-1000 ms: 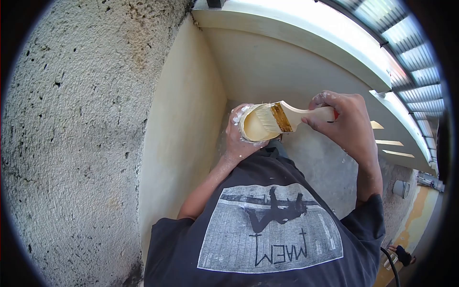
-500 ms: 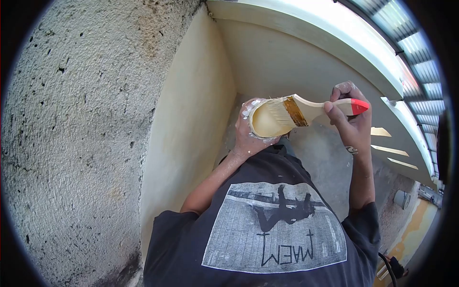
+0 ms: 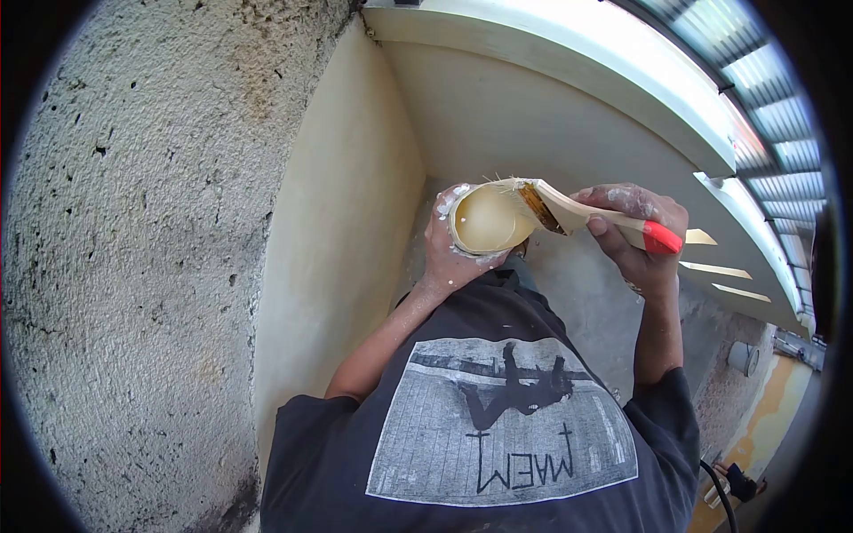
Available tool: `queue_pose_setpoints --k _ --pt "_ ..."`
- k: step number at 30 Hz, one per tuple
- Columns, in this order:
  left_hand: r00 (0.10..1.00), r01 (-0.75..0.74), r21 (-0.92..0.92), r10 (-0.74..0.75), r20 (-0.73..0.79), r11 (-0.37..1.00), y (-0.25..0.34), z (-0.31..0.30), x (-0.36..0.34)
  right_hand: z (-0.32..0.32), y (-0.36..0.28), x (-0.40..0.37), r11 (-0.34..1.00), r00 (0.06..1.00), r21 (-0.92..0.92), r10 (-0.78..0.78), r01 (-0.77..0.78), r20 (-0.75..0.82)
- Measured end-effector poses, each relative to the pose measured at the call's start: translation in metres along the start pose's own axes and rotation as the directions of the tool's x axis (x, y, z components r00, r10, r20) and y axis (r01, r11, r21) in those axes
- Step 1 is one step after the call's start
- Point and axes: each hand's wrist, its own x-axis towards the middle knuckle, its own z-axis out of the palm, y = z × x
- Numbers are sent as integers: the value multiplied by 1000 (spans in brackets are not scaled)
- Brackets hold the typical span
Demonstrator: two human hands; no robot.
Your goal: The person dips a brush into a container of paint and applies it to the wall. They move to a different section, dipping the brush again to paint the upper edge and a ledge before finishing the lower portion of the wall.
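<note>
My left hand (image 3: 447, 258) is wrapped round a small round container of cream paint (image 3: 487, 218), tilted so its inside faces me. Paint spots mark the fingers. A wide flat paintbrush (image 3: 577, 213) with a wooden handle and red tip is gripped by my right hand (image 3: 644, 233), its fingers closed on the handle. The brush's brown-stained ferrule sits at the container's right rim. Its bristles lie along the upper rim, partly hidden by the turned brush.
A rough, pitted wall (image 3: 151, 266) rises at the left, beside a smooth cream wall (image 3: 342, 213). Another smooth wall (image 3: 533, 107) runs across the back. A grey pipe end (image 3: 743, 358) is at the right. Part of a person (image 3: 742, 484) shows at lower right.
The brush has turned edge-on and its bristles have shifted to the container's upper rim. My right hand has moved down slightly, with its fingers now further along the handle towards the ferrule.
</note>
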Motion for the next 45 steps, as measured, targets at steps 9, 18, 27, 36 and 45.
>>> queue_pose_setpoints --k 9,18,27,36,45 --pt "993 100 40 -102 60 994 -9 -7 -5 30 -3 -8 991 997 129 45 -37 -65" --pt "978 200 -41 -196 75 979 -62 2 -31 58 -12 -12 523 737 754 672 -398 -77" --pt "986 121 80 -129 104 989 -20 -1 -1 68 8 -41 244 586 914 810 -325 -7" --pt "992 121 1 -121 47 993 -18 3 3 66 25 -57 167 533 956 846 -240 -14" --pt "991 127 -32 -126 54 991 -26 -2 10 74 21 -57 213 565 914 825 -346 22"
